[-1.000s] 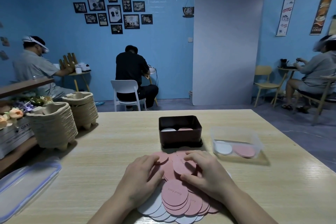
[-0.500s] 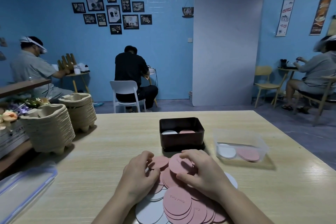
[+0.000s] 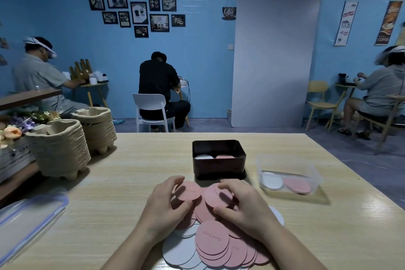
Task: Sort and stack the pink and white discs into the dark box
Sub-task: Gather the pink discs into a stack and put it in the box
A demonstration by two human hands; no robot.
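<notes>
The fingers (image 3: 175,182) of the left hand (image 3: 166,201) are curled around a pink disc (image 3: 189,190), which is pinched between the thumb below and the fingertips at its far edge. A second pink disc (image 3: 217,197) is gripped in the same way by the right hand (image 3: 243,204), whose fingers are bent over its far rim while the thumb presses at the near side. Both discs are held close together, just in front of the dark box (image 3: 219,165).

Under and behind the hands a loose pile of discs (image 3: 210,245) is spread on the wooden desk (image 3: 109,193); pink ones are overlapped on the right, white ones are seen at the left and at the near edge. Faint handwriting is visible on some pink discs (it cannot be read).

Inside the dark box a white stack (image 3: 203,157) is placed at the left and a pink stack (image 3: 225,156) at the right, side by side. To the right of the box a clear plastic container (image 3: 289,173) is standing, with one white disc and a small pink stack in it. At the left side of the desk two piles of paper pulp trays (image 3: 63,149) are set, and a clear lid (image 3: 30,219) is lying near the edge.
</notes>
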